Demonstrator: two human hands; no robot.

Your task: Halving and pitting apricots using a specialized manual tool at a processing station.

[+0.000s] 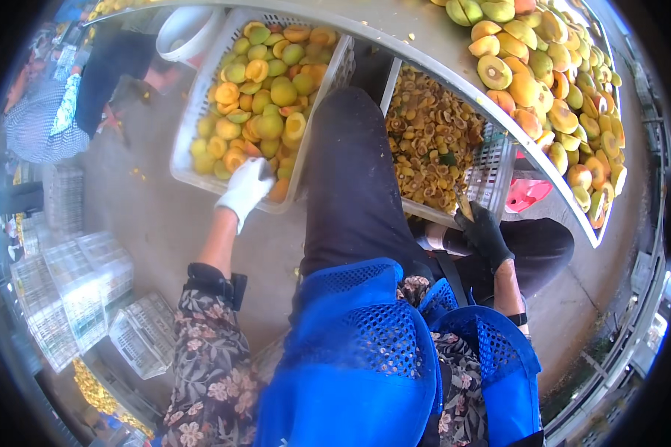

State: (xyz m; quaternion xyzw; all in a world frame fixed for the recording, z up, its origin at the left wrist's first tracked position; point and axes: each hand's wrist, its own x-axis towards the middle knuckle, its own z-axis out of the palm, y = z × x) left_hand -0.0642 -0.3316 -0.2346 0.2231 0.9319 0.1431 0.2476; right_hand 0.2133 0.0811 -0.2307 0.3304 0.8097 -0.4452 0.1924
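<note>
My left hand (246, 187), in a white glove, reaches over the near edge of a white plastic crate (180, 167). Its curled fingers hang over yellow-green peaches (268, 123), some of them halves with hollow centres; whether it grips one is hidden. In a black glove, my right hand (485, 234) grips a small hand tool (463, 204) with a tan handle, its tip blurred. That tool sits at the near right corner of a second crate (495, 167), which is full of brownish peach pits and scraps (425, 139).
A metal-edged table (369, 28) curves above the crates, heaped with cut peach halves (565, 100), several showing pits. My knee (349, 123) stands between the crates. A white bucket (184, 36), a bending person (100, 84) and stacked crates (78, 285) are at left.
</note>
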